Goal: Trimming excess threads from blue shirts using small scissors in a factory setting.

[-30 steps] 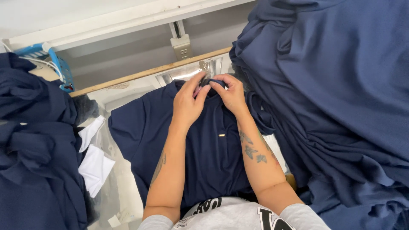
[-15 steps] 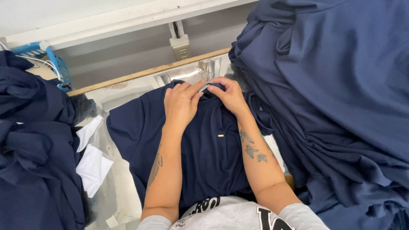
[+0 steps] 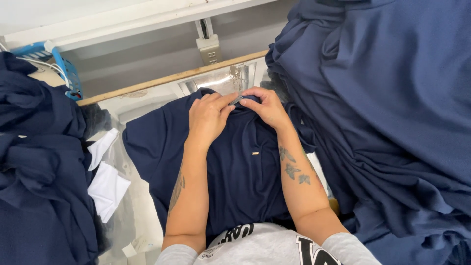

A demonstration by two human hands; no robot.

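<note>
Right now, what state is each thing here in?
Navy shirt: spread flat on the table, collar pinched by both hands.
Left hand: closed on the collar.
Right hand: gripping the collar, with a small grey thing at its fingertips.
Right navy pile: heaped, unfolded.
Left navy pile: crumpled.
White cloths: loosely folded.

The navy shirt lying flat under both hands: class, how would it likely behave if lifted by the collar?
The navy shirt would probably droop limply; the heaped cloth beside it folds softly. It looks light, as the left hand and right hand pinch its collar with fingers alone. Unlikely to slip or break.
</note>
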